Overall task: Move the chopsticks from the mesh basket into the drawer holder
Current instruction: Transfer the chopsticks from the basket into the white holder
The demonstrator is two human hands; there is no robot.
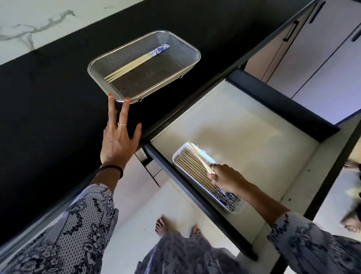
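Mesh basket (188,51): sitting on the black countertop (39,91), holding a few chopsticks (131,65) with blue-patterned tops, lying together along its far side. Left hand (117,141): reaching out flat, fingers spread apart, two fingertips touching the basket's near rim, gripping nothing. Drawer (248,138): standing pulled open below the counter edge. Drawer holder (179,155): a white tray lying on the drawer floor, already carrying a row of chopsticks. Right hand (224,177): hovering over the holder, fingers clamped around a small bundle of chopsticks (199,156), tips angling up and away.
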